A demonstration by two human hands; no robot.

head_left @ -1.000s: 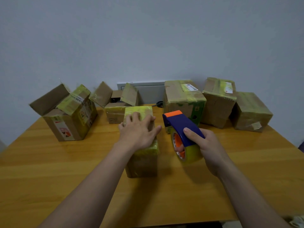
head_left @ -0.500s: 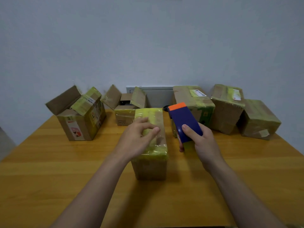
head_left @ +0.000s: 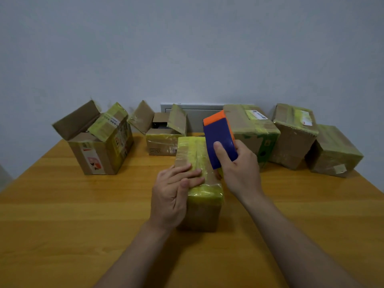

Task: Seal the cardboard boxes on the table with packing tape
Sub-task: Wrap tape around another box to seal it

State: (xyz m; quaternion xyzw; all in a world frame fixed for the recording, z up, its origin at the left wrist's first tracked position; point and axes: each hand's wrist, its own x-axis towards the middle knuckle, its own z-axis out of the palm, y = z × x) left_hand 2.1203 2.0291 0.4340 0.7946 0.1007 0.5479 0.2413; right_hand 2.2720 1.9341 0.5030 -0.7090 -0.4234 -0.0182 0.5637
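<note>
The right hand (head_left: 239,169) is lifting the tape dispenser (head_left: 220,140) from beside the box (head_left: 199,154) up over its top, tipping it so the roll is hiding behind the blue cover. The left hand (head_left: 172,196) is sliding back toward the box's near left edge.

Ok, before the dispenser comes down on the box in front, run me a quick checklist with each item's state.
1. Left hand steadies the front box, pressing on its top: ok.
2. Right hand grips the tape dispenser: ok.
3. Front box flaps closed: ok.
4. Left fingers clear of the centre seam: not ok, they seem to lie across it.
5. Tape dispenser touching the front box: cannot tell, the right hand hides its lower end.
6. Loose tape end ready: cannot tell, hidden.
</note>
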